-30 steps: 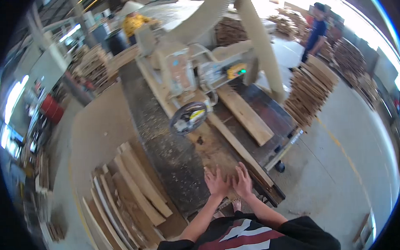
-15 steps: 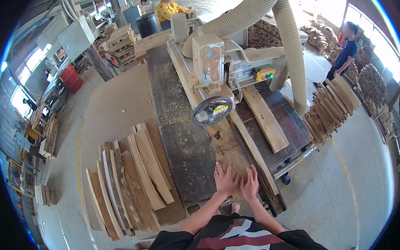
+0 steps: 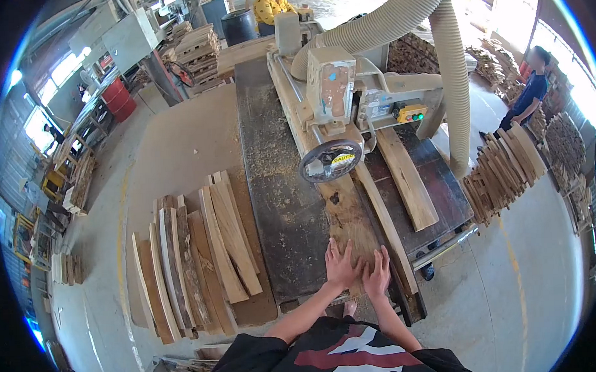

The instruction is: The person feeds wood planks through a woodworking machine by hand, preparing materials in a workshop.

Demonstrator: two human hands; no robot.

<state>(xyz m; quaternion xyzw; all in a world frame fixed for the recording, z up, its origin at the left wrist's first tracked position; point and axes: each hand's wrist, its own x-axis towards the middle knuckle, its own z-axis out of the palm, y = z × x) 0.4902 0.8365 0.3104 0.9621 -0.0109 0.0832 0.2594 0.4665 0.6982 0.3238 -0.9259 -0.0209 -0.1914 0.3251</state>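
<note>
A rough wooden board (image 3: 343,214) lies lengthwise on the dark machine table (image 3: 271,180), its far end under the handwheel (image 3: 330,160) of the saw machine (image 3: 337,93). My left hand (image 3: 341,265) presses flat on the board's near end, fingers spread. My right hand (image 3: 378,274) rests flat beside it on the same board, next to the long wooden fence rail (image 3: 385,225).
Several cut planks (image 3: 195,262) lie stacked on the floor at left. Another plank (image 3: 408,179) lies on the table's right side. Leaning boards (image 3: 504,169) stand at right. Dust hoses (image 3: 451,62) arch overhead. A person in yellow (image 3: 272,6) works at the far end; another person (image 3: 528,96) stands right.
The view has shifted and steadied. Both hands went from hovering over the board's end to lying flat on it, and the board has slid slightly towards the machine.
</note>
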